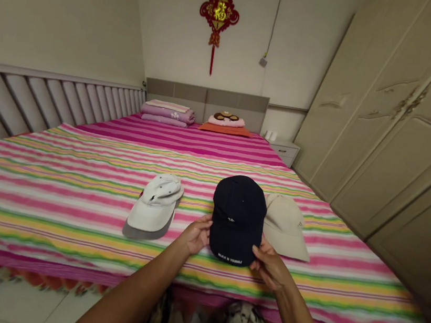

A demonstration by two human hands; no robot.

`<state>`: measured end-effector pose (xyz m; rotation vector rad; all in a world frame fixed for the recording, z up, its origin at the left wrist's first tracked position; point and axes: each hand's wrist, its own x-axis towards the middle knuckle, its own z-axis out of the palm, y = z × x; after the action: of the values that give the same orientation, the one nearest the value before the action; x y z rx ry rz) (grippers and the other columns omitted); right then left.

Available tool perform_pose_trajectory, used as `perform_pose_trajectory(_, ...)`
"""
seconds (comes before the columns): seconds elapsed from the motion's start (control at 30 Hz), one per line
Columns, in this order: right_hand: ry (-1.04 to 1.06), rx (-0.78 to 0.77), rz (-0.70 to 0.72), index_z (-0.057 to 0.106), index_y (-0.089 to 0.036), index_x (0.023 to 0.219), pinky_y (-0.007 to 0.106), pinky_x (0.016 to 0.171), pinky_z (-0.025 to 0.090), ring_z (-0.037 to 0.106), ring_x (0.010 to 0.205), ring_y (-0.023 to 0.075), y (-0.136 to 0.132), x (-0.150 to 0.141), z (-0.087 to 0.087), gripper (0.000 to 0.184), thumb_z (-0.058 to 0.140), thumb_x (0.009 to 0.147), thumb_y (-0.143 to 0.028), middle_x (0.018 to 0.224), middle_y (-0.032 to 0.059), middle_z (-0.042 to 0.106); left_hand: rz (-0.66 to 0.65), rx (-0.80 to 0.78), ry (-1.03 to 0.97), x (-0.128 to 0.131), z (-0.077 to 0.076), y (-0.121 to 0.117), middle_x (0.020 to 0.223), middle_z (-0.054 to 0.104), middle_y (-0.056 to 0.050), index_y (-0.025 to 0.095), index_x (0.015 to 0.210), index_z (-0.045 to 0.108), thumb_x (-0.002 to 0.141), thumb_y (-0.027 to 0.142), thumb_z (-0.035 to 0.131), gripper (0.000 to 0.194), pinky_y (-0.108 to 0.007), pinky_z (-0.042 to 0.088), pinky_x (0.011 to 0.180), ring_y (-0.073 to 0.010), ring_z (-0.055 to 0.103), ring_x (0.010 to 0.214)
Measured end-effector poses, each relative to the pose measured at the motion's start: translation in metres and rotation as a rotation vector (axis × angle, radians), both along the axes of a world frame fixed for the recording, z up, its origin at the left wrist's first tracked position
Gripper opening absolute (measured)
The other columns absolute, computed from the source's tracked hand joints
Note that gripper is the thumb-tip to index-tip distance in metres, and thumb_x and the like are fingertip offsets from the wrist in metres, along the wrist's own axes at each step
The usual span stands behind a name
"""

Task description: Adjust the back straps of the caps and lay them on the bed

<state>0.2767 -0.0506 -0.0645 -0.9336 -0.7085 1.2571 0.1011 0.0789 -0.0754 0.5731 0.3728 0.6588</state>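
Note:
A dark navy baseball cap [239, 207] with white lettering along its brim is held up over the bed, brim toward me. My left hand [197, 234] grips its left side with closed fingers. At the brim's right edge my right hand [268, 264] pinches the cap, thumb on top. Left of it a white cap [156, 204] with a small dark emblem lies on the striped sheet. Just behind my right hand, a beige cap [284, 226] rests on the sheet, its left part hidden by the navy cap.
The bed carries a striped sheet [77, 185]. Folded purple bedding [168, 113] and a pink and orange stack [226, 125] sit near the headboard [177, 91]. A white railing [48, 102] runs along the left; a wardrobe [383, 125] and nightstand [284, 152] stand at right.

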Motion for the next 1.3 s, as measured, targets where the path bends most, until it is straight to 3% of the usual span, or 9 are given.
perform_pose_trajectory(0.1,-0.005,-0.007,-0.028,0.061,-0.019,0.088,0.016,0.035,0.042,0.051,0.040,0.0066,0.022,0.015,-0.002,0.038,0.077,0.054,-0.023,0.066,-0.0020,0.064,0.045,0.028,0.065,0.017,-0.001,0.015,0.076,0.065,-0.002,0.019,0.105,0.055,0.059,-0.001,0.057,0.051,-0.026,0.045,0.059,-0.0129,0.060,0.059)
perform_pose_trajectory(0.23,-0.031,-0.038,-0.120,0.059,-0.019,0.087,0.017,0.040,0.044,0.056,0.049,0.0084,0.048,0.033,-0.014,0.038,0.077,0.053,-0.024,0.069,-0.0024,0.064,0.119,0.039,0.162,0.042,0.002,0.035,0.074,0.064,-0.001,0.020,0.109,0.053,0.058,-0.004,0.053,0.056,-0.023,0.043,0.056,-0.0109,0.058,0.056)
perform_pose_trajectory(0.4,-0.141,-0.155,-0.339,0.054,-0.014,0.071,0.015,0.033,0.036,0.044,0.039,0.0044,0.067,0.042,-0.043,0.014,0.060,0.076,-0.026,0.055,-0.0060,0.052,0.162,0.035,0.352,0.064,-0.011,0.045,0.068,0.062,-0.001,0.017,0.110,0.051,0.060,-0.004,0.049,0.054,-0.026,0.045,0.058,-0.0124,0.057,0.056)
perform_pose_trajectory(0.57,-0.359,-0.248,-0.538,0.056,-0.012,0.085,0.021,0.046,0.044,0.052,0.051,0.0073,0.066,0.041,-0.061,0.017,0.050,0.084,-0.028,0.069,-0.0019,0.057,0.194,0.084,0.492,0.072,-0.023,0.041,0.071,0.062,-0.001,0.019,0.111,0.051,0.062,-0.003,0.051,0.053,-0.028,0.047,0.062,-0.0130,0.058,0.060)
perform_pose_trajectory(0.77,-0.694,-0.323,-0.692,0.059,-0.013,0.080,0.032,0.068,0.045,0.057,0.069,0.0132,0.056,0.043,-0.059,0.012,0.056,0.079,-0.025,0.075,0.0005,0.060,0.232,0.169,0.618,0.076,-0.024,0.029,0.074,0.062,-0.002,0.020,0.118,0.046,0.064,0.000,0.050,0.057,-0.030,0.047,0.057,-0.0125,0.055,0.054)
perform_pose_trajectory(1.07,-1.032,-0.413,-0.696,0.060,-0.013,0.083,0.033,0.071,0.043,0.059,0.076,0.0168,0.038,0.034,-0.051,0.015,0.050,0.080,-0.024,0.080,0.0051,0.064,0.231,0.395,0.810,0.076,-0.017,0.010,0.079,0.063,-0.005,0.019,0.114,0.050,0.065,0.005,0.050,0.052,-0.028,0.044,0.053,-0.0136,0.053,0.054)
perform_pose_trajectory(1.17,-1.126,-0.432,-0.667,0.061,-0.012,0.084,0.031,0.069,0.042,0.059,0.075,0.0174,0.035,0.033,-0.046,0.018,0.048,0.080,-0.023,0.080,0.0073,0.065,0.226,0.492,0.897,0.074,-0.016,0.010,0.084,0.064,-0.006,0.019,0.112,0.053,0.065,0.008,0.052,0.048,-0.030,0.045,0.059,-0.0172,0.057,0.063)
perform_pose_trajectory(1.3,-1.237,-0.474,-0.629,0.063,-0.009,0.086,0.029,0.065,0.040,0.059,0.076,0.0212,0.027,0.029,-0.038,0.024,0.044,0.078,-0.022,0.082,0.0126,0.066,0.241,0.668,0.998,0.067,-0.014,0.014,0.097,0.063,-0.012,0.014,0.108,0.056,0.063,0.012,0.056,0.044,-0.036,0.040,0.081,-0.0252,0.057,0.090)
